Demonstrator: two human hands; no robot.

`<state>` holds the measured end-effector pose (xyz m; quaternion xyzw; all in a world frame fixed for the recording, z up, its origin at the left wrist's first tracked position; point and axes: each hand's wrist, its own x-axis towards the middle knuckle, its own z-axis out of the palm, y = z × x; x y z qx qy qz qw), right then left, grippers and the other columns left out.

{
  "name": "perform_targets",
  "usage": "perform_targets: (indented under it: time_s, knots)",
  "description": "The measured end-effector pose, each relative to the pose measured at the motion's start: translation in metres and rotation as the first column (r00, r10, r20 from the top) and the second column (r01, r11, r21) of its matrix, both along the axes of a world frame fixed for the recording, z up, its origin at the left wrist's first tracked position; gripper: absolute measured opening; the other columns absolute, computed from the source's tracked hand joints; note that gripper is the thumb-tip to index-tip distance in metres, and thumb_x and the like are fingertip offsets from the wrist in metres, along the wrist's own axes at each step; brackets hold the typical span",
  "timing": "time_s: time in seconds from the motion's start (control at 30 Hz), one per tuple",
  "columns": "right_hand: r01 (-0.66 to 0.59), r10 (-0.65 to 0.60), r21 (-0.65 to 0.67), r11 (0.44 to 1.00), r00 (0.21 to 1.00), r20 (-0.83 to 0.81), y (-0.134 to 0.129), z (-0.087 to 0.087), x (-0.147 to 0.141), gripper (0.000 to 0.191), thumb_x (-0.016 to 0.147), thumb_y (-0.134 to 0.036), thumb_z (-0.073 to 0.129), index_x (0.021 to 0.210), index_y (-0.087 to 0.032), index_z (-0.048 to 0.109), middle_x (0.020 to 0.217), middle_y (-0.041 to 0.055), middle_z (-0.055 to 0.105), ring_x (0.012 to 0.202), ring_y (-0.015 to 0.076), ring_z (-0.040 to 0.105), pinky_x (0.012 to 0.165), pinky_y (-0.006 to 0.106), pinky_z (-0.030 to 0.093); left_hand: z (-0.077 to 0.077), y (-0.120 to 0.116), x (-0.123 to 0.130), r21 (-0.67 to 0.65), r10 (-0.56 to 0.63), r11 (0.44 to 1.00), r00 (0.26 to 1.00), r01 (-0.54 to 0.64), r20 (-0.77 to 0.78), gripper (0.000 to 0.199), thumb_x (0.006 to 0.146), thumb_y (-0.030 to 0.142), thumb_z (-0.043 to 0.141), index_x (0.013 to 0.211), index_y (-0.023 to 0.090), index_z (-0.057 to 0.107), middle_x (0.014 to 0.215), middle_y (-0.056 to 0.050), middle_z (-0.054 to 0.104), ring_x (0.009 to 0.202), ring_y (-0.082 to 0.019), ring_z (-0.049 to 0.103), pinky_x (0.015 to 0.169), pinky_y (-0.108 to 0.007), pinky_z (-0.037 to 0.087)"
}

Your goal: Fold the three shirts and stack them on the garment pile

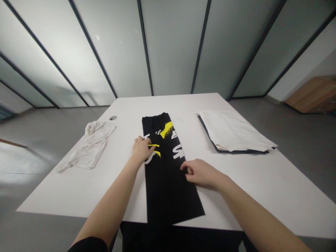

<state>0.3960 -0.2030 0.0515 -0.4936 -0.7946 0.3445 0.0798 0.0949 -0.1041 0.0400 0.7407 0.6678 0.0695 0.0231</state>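
Note:
A black garment with yellow and white prints lies lengthwise on the white table, its narrow end away from me and its wide end at the front edge. My left hand rests on its left edge beside the yellow stripes, fingers curled over the cloth. At the right edge, below the white print, my right hand touches the fabric with bent fingers, the index finger and thumb apart. Whether either hand pinches any cloth is hard to make out.
A crumpled white garment lies on the left of the table, near a round grommet. On the right is a flat stack of white cloth over dark cloth. Frosted panels stand beyond; a wooden cabinet is at far right.

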Motion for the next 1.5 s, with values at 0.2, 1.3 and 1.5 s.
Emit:
perform_targets:
  time_s: [0.2,1.3,1.5]
  knots:
    - [-0.096,0.077,-0.547,0.832,0.995,-0.058,-0.007,0.017,0.007,0.016,0.089,-0.029,0.068,0.100,-0.021,0.077,0.065,-0.0020,0.072,0.050,0.0136,0.055,0.053,0.025,0.041,0.008,-0.011,0.038,-0.146,-0.213,0.964,0.974,0.223,0.079,0.031,0.101,0.045,0.058,0.089,0.024,0.077,0.097,-0.010,0.077,0.097,-0.027,0.073,0.084,-0.036,0.055]
    - [0.347,-0.422,0.344,0.872,0.891,0.170,0.131,-0.013,-0.071,0.027,0.100,-0.034,0.069,0.122,-0.019,0.068,0.123,0.0152,0.075,0.105,0.0285,0.071,0.082,0.033,0.050,0.019,0.066,0.058,-0.554,-0.020,0.818,0.970,0.154,0.241,0.022,0.089,0.026,0.066,0.072,0.013,0.074,0.068,-0.013,0.076,0.055,-0.022,0.072,0.059,-0.030,0.059]
    - [0.409,-0.462,0.342,0.846,0.883,0.087,0.131,-0.014,-0.078,0.019,0.108,-0.031,0.057,0.111,-0.019,0.071,0.111,0.0123,0.080,0.102,0.0276,0.074,0.082,0.033,0.048,0.027,0.064,0.061,-0.522,-0.040,0.841,0.979,0.141,0.200,0.017,0.088,0.022,0.064,0.083,0.012,0.078,0.072,-0.014,0.078,0.057,-0.022,0.074,0.059,-0.028,0.058]
